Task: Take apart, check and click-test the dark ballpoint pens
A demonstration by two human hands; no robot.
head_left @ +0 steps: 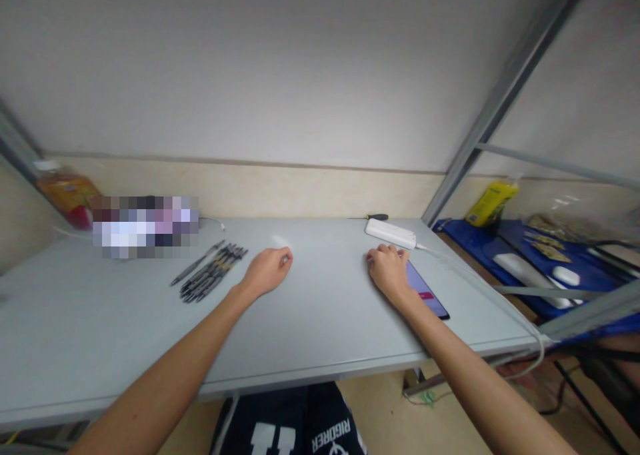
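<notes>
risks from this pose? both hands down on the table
1. The right hand rests on the phone, which lies near the table's right edge; a sideways nudge could push it off.
2. A white cable from the power bank trails over that edge and could snag.
3. The pens lie loose beside the left hand and may roll.

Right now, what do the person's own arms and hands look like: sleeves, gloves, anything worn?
Both forearms are bare right to the bottom edge of the picture, so no sleeves show. The left hand and right hand carry no gloves, and no watch, band or ring can be seen. The right hand's nails look painted red, though they are too small to be sure. No markings show on either arm.
</notes>
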